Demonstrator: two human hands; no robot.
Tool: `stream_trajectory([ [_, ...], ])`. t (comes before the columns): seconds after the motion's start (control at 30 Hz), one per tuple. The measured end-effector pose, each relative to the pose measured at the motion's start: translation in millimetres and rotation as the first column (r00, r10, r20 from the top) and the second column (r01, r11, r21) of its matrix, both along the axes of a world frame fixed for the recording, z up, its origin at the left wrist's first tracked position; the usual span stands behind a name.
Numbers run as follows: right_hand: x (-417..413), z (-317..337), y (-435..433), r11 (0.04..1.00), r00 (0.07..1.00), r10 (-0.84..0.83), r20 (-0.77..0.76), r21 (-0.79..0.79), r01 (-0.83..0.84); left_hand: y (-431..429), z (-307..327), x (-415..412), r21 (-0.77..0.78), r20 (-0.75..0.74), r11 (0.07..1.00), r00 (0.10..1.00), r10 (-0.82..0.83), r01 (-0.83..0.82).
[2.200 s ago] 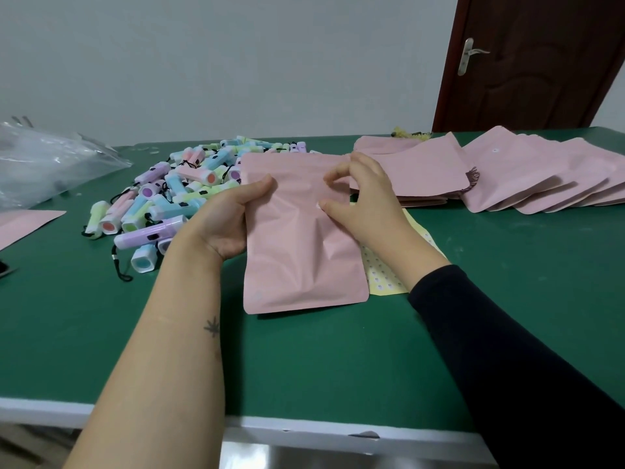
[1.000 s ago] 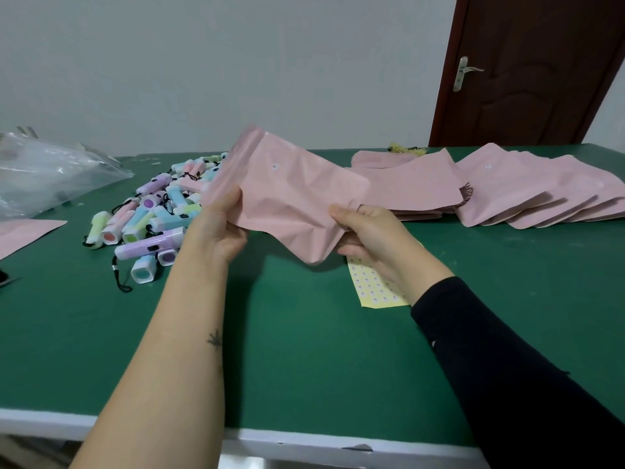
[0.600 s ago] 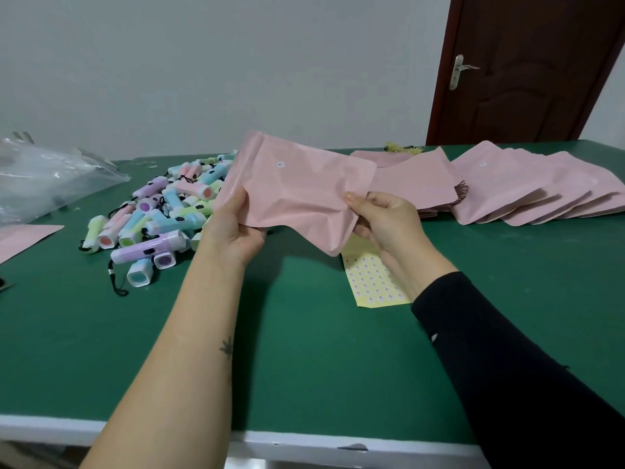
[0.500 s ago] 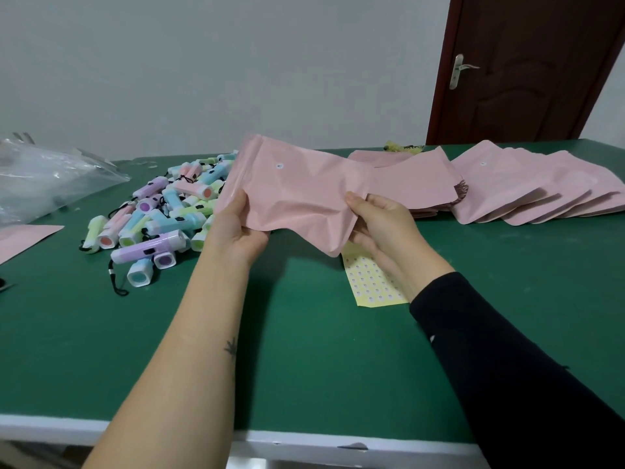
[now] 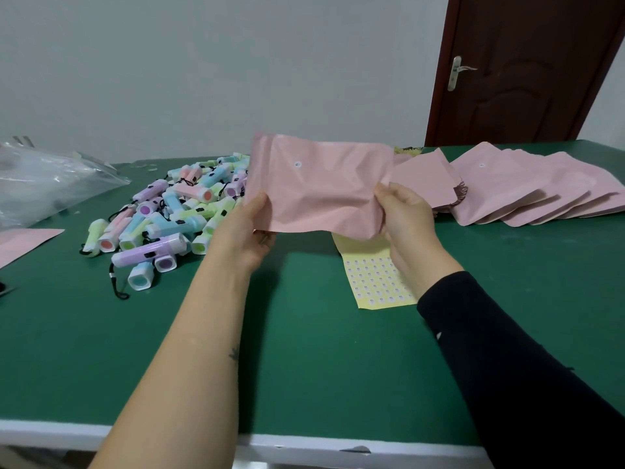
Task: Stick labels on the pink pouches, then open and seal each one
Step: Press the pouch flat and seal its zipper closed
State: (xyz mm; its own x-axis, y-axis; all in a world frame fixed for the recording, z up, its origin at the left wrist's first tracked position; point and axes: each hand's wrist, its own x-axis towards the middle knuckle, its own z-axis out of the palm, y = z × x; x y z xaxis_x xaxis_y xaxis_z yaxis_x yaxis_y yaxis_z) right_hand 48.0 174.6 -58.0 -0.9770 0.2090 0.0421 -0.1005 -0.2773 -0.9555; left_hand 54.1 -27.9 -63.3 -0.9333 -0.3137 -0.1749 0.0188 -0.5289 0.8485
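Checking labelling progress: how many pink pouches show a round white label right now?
2. One is the raised pouch gripped by the left hand and right hand; the other is the leftmost fanned pouch at far right. Overlapped pouches may hide more.

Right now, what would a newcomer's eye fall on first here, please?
The pink pouch held up over the green table stands out first, gripped at its edges by the left hand and right hand, a small white label near its top. Left of it lies a heap of pastel flashlights; at far right, a fanned row of pouches. A yellow sticker sheet lies under the right hand.
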Motion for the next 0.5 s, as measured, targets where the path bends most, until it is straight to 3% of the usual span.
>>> stream_trajectory([
  [0.2, -12.9, -5.0, 15.6, 0.998, 0.999, 0.030, 0.018, 0.054, -0.031, 1.8, -2.2, 3.8, -0.438, -0.085, 0.892, 0.993, 0.081, -0.110],
  [0.37, -14.0, -6.9, 26.2, 0.991, 0.995, 0.103, -0.013, 0.092, -0.101, 0.0, -1.9, 6.9, -0.503, -0.100, 0.859, 0.994, 0.049, -0.093],
  [0.5, -10.3, -4.4, 35.6, 0.952, 0.954, 0.300, 0.021, 0.061, -0.300, -1.0, -3.1, 5.0, -0.552, -0.075, 0.830, 0.996, 0.047, -0.080],
])
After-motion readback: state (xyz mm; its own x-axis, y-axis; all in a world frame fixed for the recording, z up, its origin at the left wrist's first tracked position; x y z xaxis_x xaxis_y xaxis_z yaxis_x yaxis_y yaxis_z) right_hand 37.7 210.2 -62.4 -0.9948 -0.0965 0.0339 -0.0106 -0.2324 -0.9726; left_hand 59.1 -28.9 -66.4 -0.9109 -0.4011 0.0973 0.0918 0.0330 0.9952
